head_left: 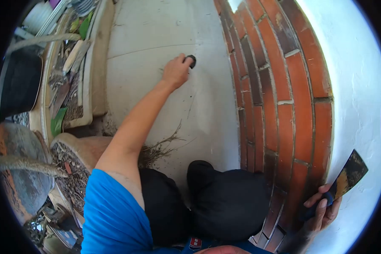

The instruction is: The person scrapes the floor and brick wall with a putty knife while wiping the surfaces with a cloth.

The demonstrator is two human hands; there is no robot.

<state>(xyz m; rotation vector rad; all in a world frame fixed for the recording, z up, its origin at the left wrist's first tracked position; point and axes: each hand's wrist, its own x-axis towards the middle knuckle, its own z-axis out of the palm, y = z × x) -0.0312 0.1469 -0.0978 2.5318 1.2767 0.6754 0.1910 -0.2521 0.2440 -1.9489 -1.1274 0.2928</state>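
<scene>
My left hand reaches out over the pale floor with its fingers closed on a small black round object. What kind of object it is, I cannot tell. Down at the lower right, my right hand wraps around the dark blue handle of a putty knife. The stained, flat blade of the putty knife points up and to the right, in front of the white wall. A bundle of dry twigs and roots lies on the floor below my left forearm.
A low brick wall runs along the right, with a white wall beside it. On the left stand a long planter with dry soil and sticks, a clay pot and a black pot. My black-clad knees fill the bottom middle.
</scene>
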